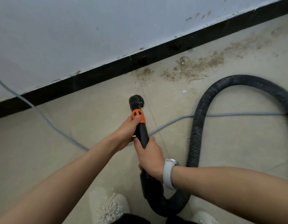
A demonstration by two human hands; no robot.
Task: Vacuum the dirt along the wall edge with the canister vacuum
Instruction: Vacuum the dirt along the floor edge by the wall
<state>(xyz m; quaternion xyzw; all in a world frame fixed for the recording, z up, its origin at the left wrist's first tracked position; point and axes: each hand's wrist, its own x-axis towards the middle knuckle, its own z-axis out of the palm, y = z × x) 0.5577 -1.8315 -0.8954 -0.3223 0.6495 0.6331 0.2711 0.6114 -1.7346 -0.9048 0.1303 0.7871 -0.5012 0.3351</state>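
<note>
The left hand (126,129) curls round the black plastic vacuum wand (140,126), thumb on its orange collar (138,116); the right hand (150,156) grips the wand lower down. The round brush nozzle (136,101) sits on the beige tiled floor (91,126), near the black skirting (91,81). Brown dirt (196,65) lies along the wall edge, apart to the right; the ribbed black hose (198,120) loops beside it.

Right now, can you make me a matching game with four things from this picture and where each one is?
Things:
1. dirt
2. brush
3. hose
4. watch

Places:
A. on the right wrist
B. looped over the grey cable
C. on the floor beside the black skirting
D. at the tip of the wand, short of the dirt

Pairs: 1-C, 2-D, 3-B, 4-A
</note>
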